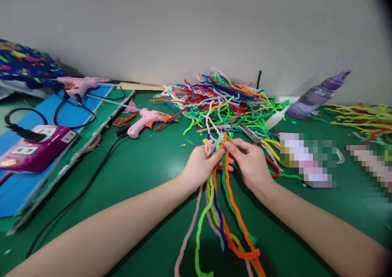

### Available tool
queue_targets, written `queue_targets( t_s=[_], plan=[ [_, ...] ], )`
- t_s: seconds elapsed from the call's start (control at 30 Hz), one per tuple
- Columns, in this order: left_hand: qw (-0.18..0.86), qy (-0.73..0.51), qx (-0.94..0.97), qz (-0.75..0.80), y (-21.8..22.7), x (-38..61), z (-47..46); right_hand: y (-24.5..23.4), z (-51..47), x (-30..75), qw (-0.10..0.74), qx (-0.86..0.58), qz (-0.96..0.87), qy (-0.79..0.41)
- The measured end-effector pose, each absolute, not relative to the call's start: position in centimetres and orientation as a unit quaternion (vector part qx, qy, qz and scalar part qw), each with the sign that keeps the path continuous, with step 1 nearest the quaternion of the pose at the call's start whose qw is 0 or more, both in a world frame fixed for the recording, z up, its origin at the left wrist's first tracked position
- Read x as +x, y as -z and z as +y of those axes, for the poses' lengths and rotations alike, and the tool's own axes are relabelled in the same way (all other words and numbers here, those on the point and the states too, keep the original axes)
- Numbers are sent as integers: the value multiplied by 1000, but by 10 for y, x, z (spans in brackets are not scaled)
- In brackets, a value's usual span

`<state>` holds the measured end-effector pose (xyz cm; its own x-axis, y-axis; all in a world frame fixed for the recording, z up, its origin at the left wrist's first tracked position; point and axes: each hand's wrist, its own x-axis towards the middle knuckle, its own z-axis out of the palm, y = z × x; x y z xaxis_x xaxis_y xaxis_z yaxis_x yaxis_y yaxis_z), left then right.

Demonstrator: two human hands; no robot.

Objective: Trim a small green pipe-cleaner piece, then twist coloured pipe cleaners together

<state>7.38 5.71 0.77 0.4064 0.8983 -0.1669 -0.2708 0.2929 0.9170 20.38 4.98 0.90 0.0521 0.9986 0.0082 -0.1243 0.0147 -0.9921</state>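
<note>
Both my hands meet over the green table around a bunch of colourful pipe cleaners (210,203). My left hand (200,164) is closed on the bunch, its thumb pressed across the stems. With thumb and fingers, my right hand (252,160) pinches an orange pipe cleaner (230,191) near the top of the bunch. Long ends in pink, lime, yellow, purple, green and orange hang down toward me. Some tips are bent into small hooks. My right fingertips are partly hidden behind the stems.
A heap of loose pipe cleaners (214,99) lies behind my hands. Left of it rests a pink glue gun (147,121), its black cord crossing the table (137,228). A purple power strip (45,146) sits far left. A purple water bottle (315,97) and a white squeeze bottle (275,119) are to the right.
</note>
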Motion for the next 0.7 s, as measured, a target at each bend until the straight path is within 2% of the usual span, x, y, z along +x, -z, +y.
queue_targets(
  t_s=[0.7],
  plan=[
    [725,-401,432,357,-10,73,56,-16,50,206,517,-524,-509,-446]
  ],
)
